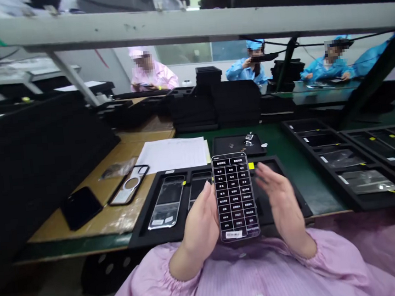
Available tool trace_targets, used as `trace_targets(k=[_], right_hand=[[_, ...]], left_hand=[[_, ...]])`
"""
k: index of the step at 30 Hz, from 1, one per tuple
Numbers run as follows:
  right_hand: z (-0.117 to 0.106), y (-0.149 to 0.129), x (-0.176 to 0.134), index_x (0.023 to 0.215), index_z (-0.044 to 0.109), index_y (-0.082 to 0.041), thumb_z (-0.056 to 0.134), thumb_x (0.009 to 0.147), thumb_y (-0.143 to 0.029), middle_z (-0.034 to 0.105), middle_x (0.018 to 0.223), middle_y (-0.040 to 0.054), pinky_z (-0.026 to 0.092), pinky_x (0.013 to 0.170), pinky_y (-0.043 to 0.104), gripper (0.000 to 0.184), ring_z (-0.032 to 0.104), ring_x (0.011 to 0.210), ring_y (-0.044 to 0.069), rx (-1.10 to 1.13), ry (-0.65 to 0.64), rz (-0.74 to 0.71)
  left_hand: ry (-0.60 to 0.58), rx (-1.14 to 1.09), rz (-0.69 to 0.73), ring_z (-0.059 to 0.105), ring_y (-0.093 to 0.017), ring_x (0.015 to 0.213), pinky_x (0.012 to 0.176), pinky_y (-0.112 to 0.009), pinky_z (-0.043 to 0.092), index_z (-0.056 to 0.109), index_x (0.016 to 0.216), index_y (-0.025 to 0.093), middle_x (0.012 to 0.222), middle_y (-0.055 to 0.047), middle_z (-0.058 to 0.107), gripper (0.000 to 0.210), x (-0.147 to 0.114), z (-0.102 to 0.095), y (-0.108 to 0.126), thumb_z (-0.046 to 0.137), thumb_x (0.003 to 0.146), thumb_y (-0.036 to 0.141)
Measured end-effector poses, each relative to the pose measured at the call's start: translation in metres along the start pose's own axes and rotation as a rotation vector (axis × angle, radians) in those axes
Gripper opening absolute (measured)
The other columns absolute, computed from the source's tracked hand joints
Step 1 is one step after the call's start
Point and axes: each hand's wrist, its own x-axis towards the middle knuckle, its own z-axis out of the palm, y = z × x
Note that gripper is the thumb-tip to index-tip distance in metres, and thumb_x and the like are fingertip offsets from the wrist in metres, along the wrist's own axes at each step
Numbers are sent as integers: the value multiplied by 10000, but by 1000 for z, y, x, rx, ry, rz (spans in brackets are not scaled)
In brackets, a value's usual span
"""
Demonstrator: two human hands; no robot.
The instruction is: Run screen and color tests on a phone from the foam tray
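Green bench (321, 197); tray (142, 233) with phone-shaped panels (167, 201); left fingers (206, 198) gripping lit phone (235, 200), right fingers (272, 174) spread.

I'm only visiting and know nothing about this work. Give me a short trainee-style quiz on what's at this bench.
1. Which hand holds the lit phone: (A) the right, (B) the left, or (C) neither?
2. True or false: the case with a ring on it lies on the brown surface.
3. Fill in: the small tab near the phone's upper right edge is ____.

Key: 1. B, the left hand; 2. True; 3. yellow.
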Motion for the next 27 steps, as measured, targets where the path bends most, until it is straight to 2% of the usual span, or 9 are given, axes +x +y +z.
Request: trace_targets(k=[2, 4, 8, 11, 13, 15, 18, 22, 27], right_hand=[[8, -13, 22, 1296, 566, -293, 533, 947, -683, 528, 1416, 52, 395, 1105, 490, 524, 452, 1341, 281, 278, -17, 262], [12, -30, 40, 1222, 616, -269, 623, 879, -711, 605, 1313, 49, 415, 1086, 467, 560, 498, 1292, 281, 457, 9, 456], [-2, -76, 61, 1134, 664, -220, 759, 793, -643, 664, 1192, 41, 437, 1058, 437, 552, 546, 1224, 283, 648, 161, 638], [-21, -120, 70, 1079, 677, -164, 759, 800, -585, 689, 1107, 71, 477, 1001, 440, 511, 599, 1138, 293, 768, 224, 714], [-33, -152, 74, 1097, 663, -170, 753, 819, -492, 695, 1075, 58, 500, 963, 429, 434, 628, 1081, 278, 784, 317, 653], [-45, -184, 73, 1146, 636, -202, 739, 826, -387, 697, 1049, 25, 517, 934, 407, 384, 647, 1034, 251, 762, 444, 555], [-62, -226, 62, 1182, 599, -228, 737, 785, -318, 696, 1018, 2, 536, 899, 394, 430, 663, 977, 234, 736, 606, 424], [-94, -273, 23, 1205, 567, -235, 714, 756, -260, 686, 1048, 10, 542, 886, 393, 474, 666, 954, 227, 665, 746, 217], [-152, -326, -55, 1197, 574, -242, 668, 753, -220, 676, 1044, 11, 542, 875, 380, 455, 655, 974, 226, 569, 851, -17]], left_hand=[[-8, 63, 12, 525, -343, 1307, 1129, -526, 378, 551, 1359, 167, 1281, -126, 657, 556, 17, 22, 3, 459, 948, 531], [-9, 154, 33, 467, -341, 1365, 1149, -531, 361, 589, 1314, 186, 1312, -116, 640, 554, 30, 43, 4, 460, 933, 567], [-69, 431, 80, 230, -293, 1511, 1227, -526, 213, 701, 1157, 267, 1350, -53, 616, 354, 41, 78, 12, 564, 889, 453], [-193, 601, 100, 105, -285, 1541, 1248, -511, 101, 750, 1056, 293, 1328, -34, 627, 285, 50, 108, 27, 670, 806, 404], [-260, 599, 8, 144, -299, 1533, 1236, -509, 165, 740, 1082, 280, 1341, -45, 622, 321, 59, 137, 40, 674, 802, 423], [-301, 548, -155, 269, -317, 1492, 1190, -511, 282, 686, 1194, 251, 1396, -67, 586, 413, 71, 173, 48, 608, 846, 460], [-424, 463, -431, 495, -321, 1320, 1067, -477, 427, 547, 1368, 209, 1429, -106, 551, 570, 85, 231, 43, 573, 839, 422], [-716, 413, -647, 617, -215, 984, 809, -325, 502, 474, 1427, 239, 1301, -71, 620, 735, 84, 299, 1, 604, 704, 240], [-1066, 406, -802, 546, -147, 790, 704, -261, 453, 488, 1415, 286, 992, -9, 655, 803, 49, 379, -85, 552, 629, 133]])
